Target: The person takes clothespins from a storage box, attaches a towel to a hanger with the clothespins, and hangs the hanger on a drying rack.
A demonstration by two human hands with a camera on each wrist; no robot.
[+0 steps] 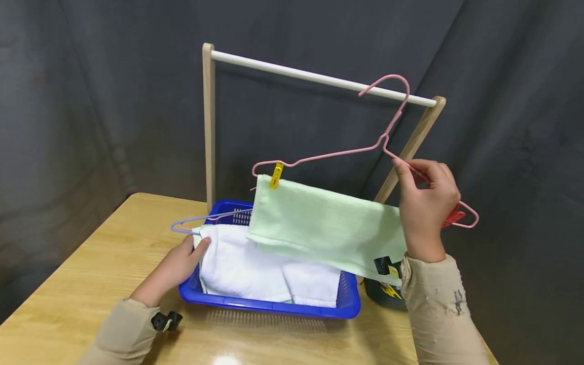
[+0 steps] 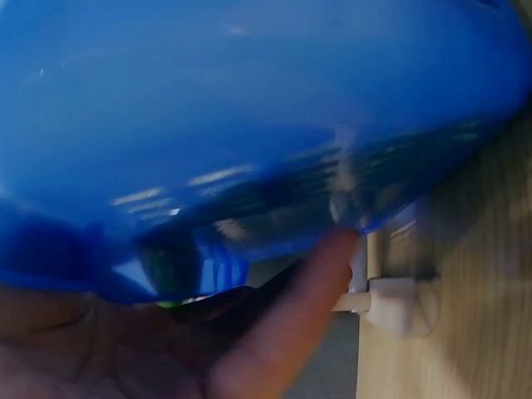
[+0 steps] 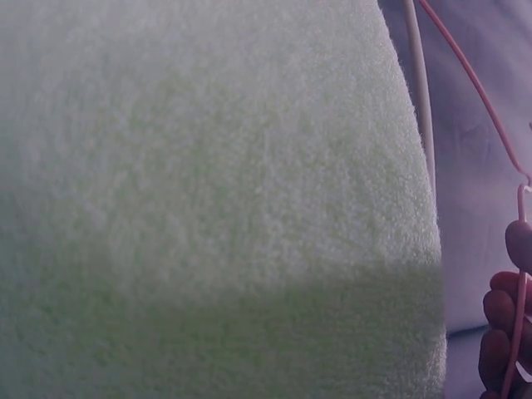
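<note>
- While the pinning of the pale green terry towel [image 1: 319, 218] looks done, its hanging seems unfinished: a yellow plastic clothes-peg [image 1: 276, 176] fastens one upper corner to the thin pink hanger [image 1: 335, 154], and a red peg [image 1: 453, 218] shows near the other end, partly hidden by the hand.
- The person's right hand [image 1: 431, 200] holds the hanger up by its right slope, thumb and fingertips pinching the wire, with the towel spread below and reaching over part of the blue plastic slotted basket [image 1: 274, 305].
- The hook appears to cross in front of the white rail [image 1: 292, 72] of the wooden-legged rack [image 1: 209, 121], so it is probably not seated; depth leaves some doubt.
- At the basket's left end, the person's left hand [image 1: 180, 261] lays its thumb on folded white cloth [image 1: 242, 268]. The blurred left wrist view shows one finger stretched along the outer blue wall; whether the hand truly grips the rim, one cannot tell.
- More appears left to do: the white cloth lies in the basket, with a thin blue hanger [image 1: 191, 219] jutting over its left end. Whether that cloth is pegged to anything is hidden.
</note>
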